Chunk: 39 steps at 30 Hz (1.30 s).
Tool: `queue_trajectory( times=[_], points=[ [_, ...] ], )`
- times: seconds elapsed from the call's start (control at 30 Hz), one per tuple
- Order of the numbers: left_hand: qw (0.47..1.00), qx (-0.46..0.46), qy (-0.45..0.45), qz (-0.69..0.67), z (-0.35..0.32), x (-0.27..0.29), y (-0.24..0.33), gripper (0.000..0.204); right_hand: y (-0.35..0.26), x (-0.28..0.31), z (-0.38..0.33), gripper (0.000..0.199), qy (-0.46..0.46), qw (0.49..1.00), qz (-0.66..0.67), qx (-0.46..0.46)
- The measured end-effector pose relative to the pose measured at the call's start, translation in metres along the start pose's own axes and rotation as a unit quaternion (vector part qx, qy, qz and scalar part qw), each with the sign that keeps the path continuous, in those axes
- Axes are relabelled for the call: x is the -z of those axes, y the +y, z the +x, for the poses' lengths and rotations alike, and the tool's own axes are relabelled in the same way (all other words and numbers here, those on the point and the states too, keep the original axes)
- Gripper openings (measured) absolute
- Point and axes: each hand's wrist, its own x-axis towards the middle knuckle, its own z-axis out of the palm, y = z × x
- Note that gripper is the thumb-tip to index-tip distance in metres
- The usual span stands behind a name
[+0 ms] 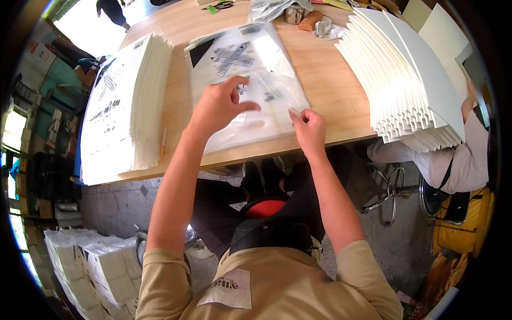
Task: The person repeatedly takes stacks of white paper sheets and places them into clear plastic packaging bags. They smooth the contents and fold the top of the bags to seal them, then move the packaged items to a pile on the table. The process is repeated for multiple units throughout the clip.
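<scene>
In front of me on the table lies a stack of clear plastic bags [234, 127] printed with crossed pencils and a black corner. My right hand [311, 130] pinches the lifted edge of the top plastic bag at the stack's near right corner. Over the middle of the stack hovers my left hand [221, 106], thumb and curled fingers apart with nothing visible between them. To the left stands a tall pile of white printed pads [114, 101], an orange pencil [163, 143] beside it.
Fanned white boards [394, 74] are piled at the table's right, near a seated person [458, 154]. At the far side lie scissors [224, 5], a metal tin [294, 14] and crumpled tissue [326, 29]. Bundled white stacks [96, 261] stand on the floor at left.
</scene>
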Motion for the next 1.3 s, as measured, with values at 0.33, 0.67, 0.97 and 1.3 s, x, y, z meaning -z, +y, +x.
queue_trajectory(
  times=[0.33,0.67,0.97,1.3],
  points=[
    [0.979,-0.016,0.0,0.204,-0.012,-0.055,0.006,0.04,-0.003,-0.004,-0.009,0.045,0.005,0.998,0.007,0.056],
    [0.979,-0.039,0.138,0.145,-0.008,-0.036,0.014,0.011,-0.022,0.023,-0.027,0.018,0.172,0.906,-0.155,0.354],
    [0.964,-0.167,0.063,0.197,-0.034,-0.055,0.044,0.013,-0.022,0.003,-0.033,0.048,-0.237,0.909,-0.198,0.281],
    [0.961,-0.244,-0.02,0.125,-0.077,-0.056,0.123,0.02,-0.046,-0.117,0.024,0.049,-0.196,0.938,-0.169,0.229]
  ],
)
